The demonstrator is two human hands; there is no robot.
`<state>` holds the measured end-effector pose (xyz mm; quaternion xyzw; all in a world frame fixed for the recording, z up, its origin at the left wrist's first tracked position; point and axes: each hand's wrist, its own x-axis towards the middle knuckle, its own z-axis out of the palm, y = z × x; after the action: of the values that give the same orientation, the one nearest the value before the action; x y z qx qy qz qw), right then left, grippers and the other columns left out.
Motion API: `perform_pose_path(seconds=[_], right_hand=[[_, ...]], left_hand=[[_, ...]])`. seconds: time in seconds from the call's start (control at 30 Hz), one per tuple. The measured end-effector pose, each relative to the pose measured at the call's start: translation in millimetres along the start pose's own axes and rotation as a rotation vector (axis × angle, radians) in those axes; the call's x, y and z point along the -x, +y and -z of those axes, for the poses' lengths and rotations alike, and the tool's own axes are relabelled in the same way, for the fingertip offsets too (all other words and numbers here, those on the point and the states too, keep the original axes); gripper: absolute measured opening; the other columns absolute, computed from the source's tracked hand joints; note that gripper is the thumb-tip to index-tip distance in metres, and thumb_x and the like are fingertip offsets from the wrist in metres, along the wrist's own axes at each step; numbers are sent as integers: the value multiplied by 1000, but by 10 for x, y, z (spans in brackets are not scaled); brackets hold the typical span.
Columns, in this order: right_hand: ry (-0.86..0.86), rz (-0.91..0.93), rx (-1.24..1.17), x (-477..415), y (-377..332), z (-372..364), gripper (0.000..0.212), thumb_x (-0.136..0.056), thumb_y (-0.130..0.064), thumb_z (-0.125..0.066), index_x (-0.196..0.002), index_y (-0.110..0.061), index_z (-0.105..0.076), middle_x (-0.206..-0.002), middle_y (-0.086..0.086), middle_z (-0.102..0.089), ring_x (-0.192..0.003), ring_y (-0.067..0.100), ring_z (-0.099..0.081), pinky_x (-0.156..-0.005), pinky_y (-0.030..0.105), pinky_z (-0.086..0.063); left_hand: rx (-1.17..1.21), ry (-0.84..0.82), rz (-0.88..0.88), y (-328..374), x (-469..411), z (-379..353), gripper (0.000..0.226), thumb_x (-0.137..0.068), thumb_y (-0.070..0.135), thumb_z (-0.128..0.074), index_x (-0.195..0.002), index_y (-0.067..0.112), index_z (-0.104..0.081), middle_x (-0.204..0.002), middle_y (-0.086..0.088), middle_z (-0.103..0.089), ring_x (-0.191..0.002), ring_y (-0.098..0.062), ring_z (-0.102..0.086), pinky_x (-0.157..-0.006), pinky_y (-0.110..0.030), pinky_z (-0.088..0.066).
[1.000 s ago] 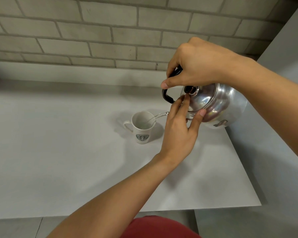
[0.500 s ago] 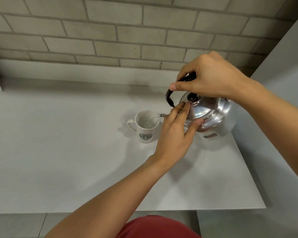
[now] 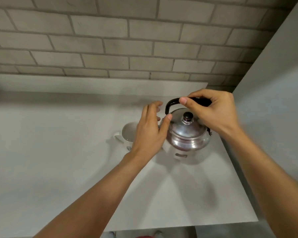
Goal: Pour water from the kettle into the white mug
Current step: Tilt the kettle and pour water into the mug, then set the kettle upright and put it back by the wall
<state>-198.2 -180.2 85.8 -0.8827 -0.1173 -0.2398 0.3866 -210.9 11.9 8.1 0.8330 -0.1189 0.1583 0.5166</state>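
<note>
Right hand wrapped round the black handle of the kettle, thumb tip pressed on top, fingers curled under, firm hold, center-right of frame. Kettle looks upright and low over the counter, its reflection right under it; can't tell if the base is touching yet. Left hand is spread, holding nothing, thumb tip resting on the lid's edge, fingers fanned toward the wall. White mug sits just left of the kettle, half hidden behind my left hand, handle pointing lower left; can't see the water level from here. Risks, imo: left hand is v close to the mug, so a careless pull-back could clip the rim and slosh or tip it. Kettle body is bare metal, prob hot, so that thumb shouldn't linger. Spout's hidden behind my hand, so a late drip could land on the counter. Materials: kettle is polished steel, round-bellied, domed lid w/ a small black knob; handle glossy black arch; mug smooth glazed ceramic w/ a dark logo; counter matte pale grey, flat; brick wall behind, rough, painted.
</note>
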Motion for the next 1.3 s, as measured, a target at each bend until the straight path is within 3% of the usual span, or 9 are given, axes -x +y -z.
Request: perform_pose_path(seconds=[0.1, 0.2, 0.3, 0.37, 0.53, 0.63, 0.9, 1.17, 1.3], right_hand=[[20, -32, -65, 9, 153, 7, 26, -88, -48, -81, -97, -24, -86, -86, -17, -80, -84, 4, -76, -75, 26, -61], [21, -45, -126, -32, 348, -27, 22, -88, -49, -80, -97, -29, -84, -86, -20, -80, -87, 1, -76, -77, 21, -60], [-16, -85, -200, -125, 573, -64, 19, -86, -57, -75, -101, -46, -78, -99, -25, -78, -95, -2, -74, -82, 17, -57], [-50, -144, -209, -196, 777, -90, 33, -87, -66, -70, -116, -50, -72, -107, -21, -75, -105, 1, -70, -88, 20, -55], [-158, -265, -247, -355, 1313, -277, 46, -104, -50, -55, -147, -34, -58, -127, -19, -66, -116, -5, -62, -106, 25, -51], [-226, -273, -228, -488, 1502, -438, 43, -109, -31, -53, -151, -24, -55, -139, -3, -66, -127, 10, -61, -113, 36, -48], [-166, -351, -156, -969, 1771, -962, 33, -108, -18, -50, -138, -16, -64, -128, 8, -71, -117, 29, -68, -101, 49, -58], [-136, -382, -113, -1228, 1880, -1208, 32, -108, -14, -49, -136, -17, -65, -131, 5, -69, -118, 27, -66, -103, 50, -57], [-130, -425, -148, -1290, 1914, -1298, 31, -109, -14, -49, -135, -17, -65, -131, 6, -69, -119, 29, -66, -103, 51, -57]], left_hand=[[-169, -103, -31, 54, -235, -53, 47, -107, 43, -47, -152, 32, -41, -137, 7, -54, -100, -13, -63, -86, -32, -54], [-200, -124, -52, 83, -401, -147, 34, -107, 32, -49, -139, 27, -59, -124, 4, -68, -106, -19, -65, -90, -44, -55], [-216, -108, -19, 44, -541, -241, 31, -108, 30, -49, -135, 24, -63, -122, 2, -71, -108, -22, -66, -93, -41, -53], [-258, -107, 3, -9, -673, -280, 31, -108, 29, -49, -135, 23, -64, -125, 0, -71, -112, -23, -65, -94, -39, -52], [-326, -87, 69, -255, -1081, -316, 26, -108, 23, -49, -125, 15, -67, -113, -7, -70, -99, -28, -64, -79, -30, -41], [-345, -76, 95, -417, -1325, -356, 23, -108, 21, -50, -118, 10, -68, -105, -10, -69, -91, -28, -63, -72, -28, -37], [-311, -123, 205, -879, -1906, -544, 27, -108, 19, -48, -125, 7, -66, -110, -14, -72, -101, -31, -66, -77, -27, -38], [-138, -118, 320, -1131, -2159, -607, 28, -108, 18, -45, -125, 11, -66, -112, -11, -70, -105, -34, -66, -94, -48, -56], [-91, -146, 344, -1222, -2253, -607, 28, -108, 18, -46, -127, 11, -65, -113, -10, -68, -105, -36, -67, -92, -53, -59]])
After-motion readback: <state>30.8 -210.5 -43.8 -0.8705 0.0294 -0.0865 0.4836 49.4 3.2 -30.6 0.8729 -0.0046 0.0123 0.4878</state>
